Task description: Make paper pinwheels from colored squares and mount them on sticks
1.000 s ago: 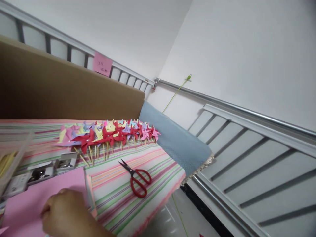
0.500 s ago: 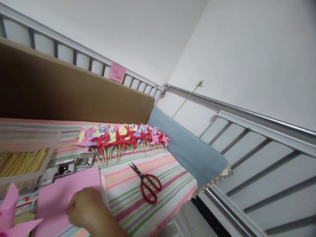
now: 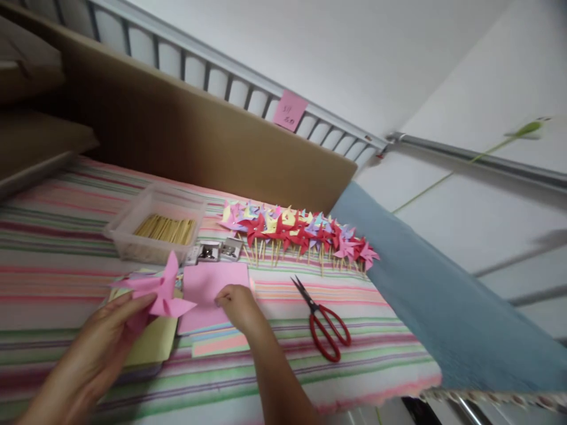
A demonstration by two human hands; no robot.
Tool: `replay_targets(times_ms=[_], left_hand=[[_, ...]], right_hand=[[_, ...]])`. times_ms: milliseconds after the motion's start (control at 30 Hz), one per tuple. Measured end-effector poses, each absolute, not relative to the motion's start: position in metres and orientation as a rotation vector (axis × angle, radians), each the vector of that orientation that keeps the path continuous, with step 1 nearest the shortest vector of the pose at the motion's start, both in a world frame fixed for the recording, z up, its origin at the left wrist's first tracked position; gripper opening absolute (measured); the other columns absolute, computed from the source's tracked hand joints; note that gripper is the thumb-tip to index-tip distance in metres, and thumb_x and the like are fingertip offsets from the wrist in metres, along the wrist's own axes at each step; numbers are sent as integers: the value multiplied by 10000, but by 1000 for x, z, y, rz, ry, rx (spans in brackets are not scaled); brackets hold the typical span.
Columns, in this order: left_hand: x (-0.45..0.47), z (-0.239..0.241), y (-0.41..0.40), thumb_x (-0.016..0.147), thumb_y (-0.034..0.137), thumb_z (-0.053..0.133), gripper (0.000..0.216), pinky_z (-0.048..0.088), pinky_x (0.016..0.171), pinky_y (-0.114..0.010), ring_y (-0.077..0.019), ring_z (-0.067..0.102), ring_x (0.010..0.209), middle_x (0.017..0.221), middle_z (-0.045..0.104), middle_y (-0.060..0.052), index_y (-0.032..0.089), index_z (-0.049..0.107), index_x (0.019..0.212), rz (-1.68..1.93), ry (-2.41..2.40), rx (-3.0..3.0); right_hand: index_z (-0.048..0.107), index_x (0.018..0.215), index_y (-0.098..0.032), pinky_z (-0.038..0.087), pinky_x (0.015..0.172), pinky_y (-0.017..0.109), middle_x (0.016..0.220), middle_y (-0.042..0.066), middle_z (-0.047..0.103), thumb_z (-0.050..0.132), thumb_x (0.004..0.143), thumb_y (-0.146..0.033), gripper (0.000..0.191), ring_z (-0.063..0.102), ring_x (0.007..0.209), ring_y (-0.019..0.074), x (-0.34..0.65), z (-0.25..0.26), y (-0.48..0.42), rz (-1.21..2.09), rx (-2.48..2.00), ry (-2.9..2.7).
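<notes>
A pink paper pinwheel [image 3: 165, 293] is pinched in my left hand [image 3: 117, 324], its folded blades spread out above a stack of yellow and coloured paper [image 3: 155, 342]. My right hand [image 3: 237, 304] is closed, fingertips pressed together over a pile of pink paper sheets [image 3: 201, 286]. Whether something small sits between those fingertips, I cannot make out. Blue and orange sheets show at the pile's near edge. Just beyond it stand two small boxes of metal pieces [image 3: 208, 251]. Red-handled scissors [image 3: 328, 333] lie to the right, their points away from me.
A clear plastic box [image 3: 155, 251] holds short wooden sticks. Behind the scissors stand rows of finished pinwheels [image 3: 292, 230] on sticks. A cardboard panel [image 3: 221, 159] runs along the back by a white railing. Striped cloth covers the table [image 3: 44, 248]; blue fabric [image 3: 398, 271] hangs at right.
My view has swung left, so things appear further right. My left hand with the pinwheel has come into view. My right hand stays closed over the pink sheets.
</notes>
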State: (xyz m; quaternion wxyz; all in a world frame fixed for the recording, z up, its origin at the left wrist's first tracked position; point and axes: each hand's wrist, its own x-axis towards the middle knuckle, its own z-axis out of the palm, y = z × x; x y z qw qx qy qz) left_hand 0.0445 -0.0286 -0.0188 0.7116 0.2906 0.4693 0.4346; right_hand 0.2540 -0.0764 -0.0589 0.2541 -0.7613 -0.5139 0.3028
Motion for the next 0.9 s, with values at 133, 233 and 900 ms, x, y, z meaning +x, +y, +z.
replay_targets(times_ms=[133,233,900], left_hand=[[43,-23,-25,607,167,737,94,520,591,-184,-133,608,653,697,684,-16,158,679,681,965,975,621],[42,-25,-25,636,148,718,106,524,617,-188,-128,617,668,728,698,-17,161,698,739,974,948,601],[56,-24,-38,600,262,751,189,399,574,-223,-110,541,576,627,633,2,140,619,658,909,909,623]], right_hand=[[711,843,-163,452,618,202,788,38,715,490,794,-134,228,635,674,129,256,-57,-78,852,-2056,-1373],[706,813,-170,441,596,199,761,27,705,501,797,-149,207,621,647,122,256,-56,-80,849,-2053,-1373],[640,643,-188,394,668,250,727,27,615,500,656,17,249,574,725,164,236,-49,-87,565,-2026,-1571]])
